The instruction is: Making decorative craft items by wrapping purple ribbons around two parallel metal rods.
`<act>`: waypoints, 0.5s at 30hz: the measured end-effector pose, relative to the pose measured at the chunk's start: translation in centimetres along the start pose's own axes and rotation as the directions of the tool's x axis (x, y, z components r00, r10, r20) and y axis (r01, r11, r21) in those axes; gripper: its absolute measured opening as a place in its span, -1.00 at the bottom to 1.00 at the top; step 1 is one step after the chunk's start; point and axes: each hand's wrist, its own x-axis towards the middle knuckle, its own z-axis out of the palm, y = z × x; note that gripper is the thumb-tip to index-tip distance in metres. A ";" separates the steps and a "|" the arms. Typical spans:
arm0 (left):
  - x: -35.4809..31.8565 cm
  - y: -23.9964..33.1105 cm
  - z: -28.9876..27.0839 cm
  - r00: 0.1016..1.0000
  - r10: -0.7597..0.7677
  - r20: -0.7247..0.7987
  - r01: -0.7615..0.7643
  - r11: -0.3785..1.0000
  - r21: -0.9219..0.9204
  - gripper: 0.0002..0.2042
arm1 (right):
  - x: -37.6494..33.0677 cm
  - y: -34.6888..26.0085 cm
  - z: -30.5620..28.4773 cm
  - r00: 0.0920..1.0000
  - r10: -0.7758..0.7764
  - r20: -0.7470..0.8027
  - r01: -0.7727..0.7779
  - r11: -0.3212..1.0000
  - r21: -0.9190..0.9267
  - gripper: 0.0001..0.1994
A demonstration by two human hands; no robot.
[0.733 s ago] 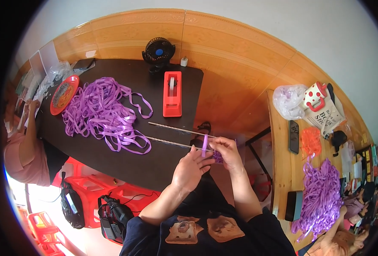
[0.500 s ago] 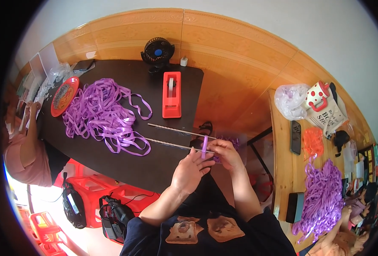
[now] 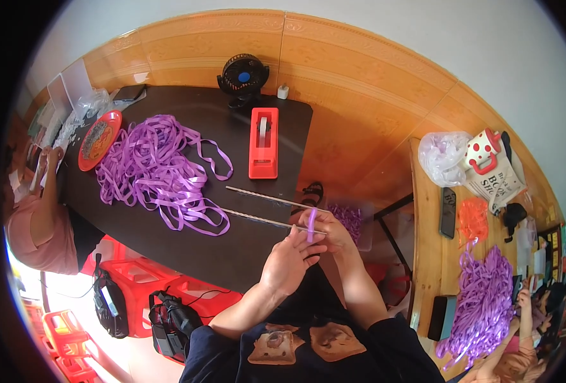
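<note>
Two thin, twisted metal rods (image 3: 257, 195) stick out side by side past the right edge of the dark table. A short band of purple ribbon (image 3: 312, 225) wraps across both rods near their ends. My left hand (image 3: 284, 263) is below the near rod, palm turned up and fingers stretched out, thumb and fingertips close to the ribbon. My right hand (image 3: 335, 231) is on the other side of the ribbon, its fingers bent in and pinching at it; the fingertips are partly hidden behind the ribbon and rod.
A heap of purple ribbon (image 3: 155, 169), a red tape dispenser (image 3: 264, 163), a black fan (image 3: 243, 75) and a red plate (image 3: 112, 121) occupy the dark table. Below the rods sits a clear bin (image 3: 364, 223) of purple pieces. A wooden table (image 3: 425, 255) holds more ribbon; people sit at both sides.
The view has shifted slightly, so the tables appear a little to the right. My right fingers have closed in nearer the ribbon band; my left hand stays beside it.
</note>
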 end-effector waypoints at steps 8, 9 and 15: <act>0.0 0.0 0.1 1.000 0.003 0.002 -0.003 1.000 -0.003 -0.45 | 0.2 0.1 0.0 0.998 -0.021 0.061 0.018 0.998 0.059 -0.85; 0.0 0.0 0.0 1.000 0.001 0.005 -0.001 1.000 -0.011 -0.45 | 0.0 -0.2 0.4 0.998 -0.021 0.063 0.017 0.998 0.059 -0.85; 0.0 0.1 0.2 1.000 -0.015 -0.001 0.015 1.000 -0.012 -0.45 | -0.4 -0.7 1.7 0.987 -0.055 -0.151 0.046 0.997 -0.064 -0.66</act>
